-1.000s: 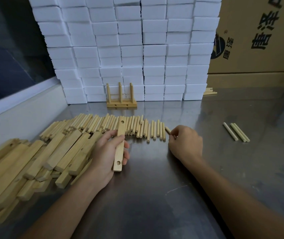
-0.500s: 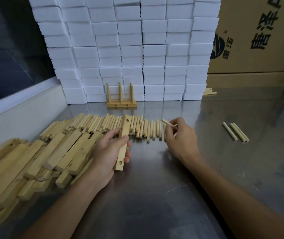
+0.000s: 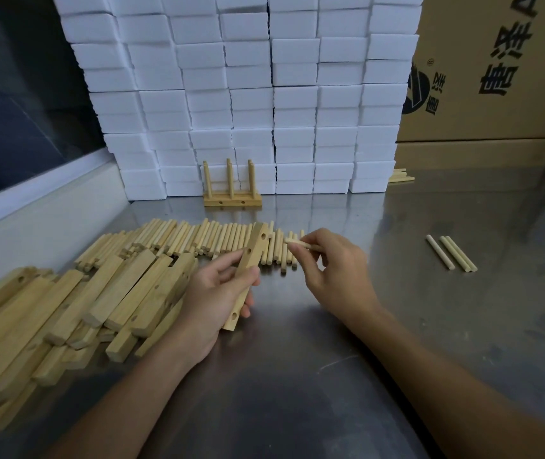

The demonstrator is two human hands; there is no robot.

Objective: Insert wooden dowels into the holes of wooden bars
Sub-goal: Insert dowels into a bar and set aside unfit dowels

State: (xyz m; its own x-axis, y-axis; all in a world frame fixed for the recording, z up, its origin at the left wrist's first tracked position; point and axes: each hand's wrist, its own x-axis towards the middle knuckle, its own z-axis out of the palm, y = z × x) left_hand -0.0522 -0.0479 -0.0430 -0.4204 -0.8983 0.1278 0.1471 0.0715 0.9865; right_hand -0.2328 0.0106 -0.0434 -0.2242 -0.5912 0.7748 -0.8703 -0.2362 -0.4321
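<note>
Steel table point(image 3: 297, 376); left hand point(image 3: 213, 301) grips bar point(image 3: 248, 276); right hand point(image 3: 337, 270) pinches dowel point(image 3: 297, 242)

A single head-worn camera looks forward and down over a metal table point(image 3: 297, 376) from close above. Both forearms enter from 6 o'clock, the left hand point(image 3: 215, 293) and right hand point(image 3: 334, 270) near frame centre. A wall of white boxes point(image 3: 248, 94) fills 12 o'clock, a cardboard carton point(image 3: 496, 77) sits at 2 o'clock. Wide-angle bending curves the edges. No second view exists.
</note>
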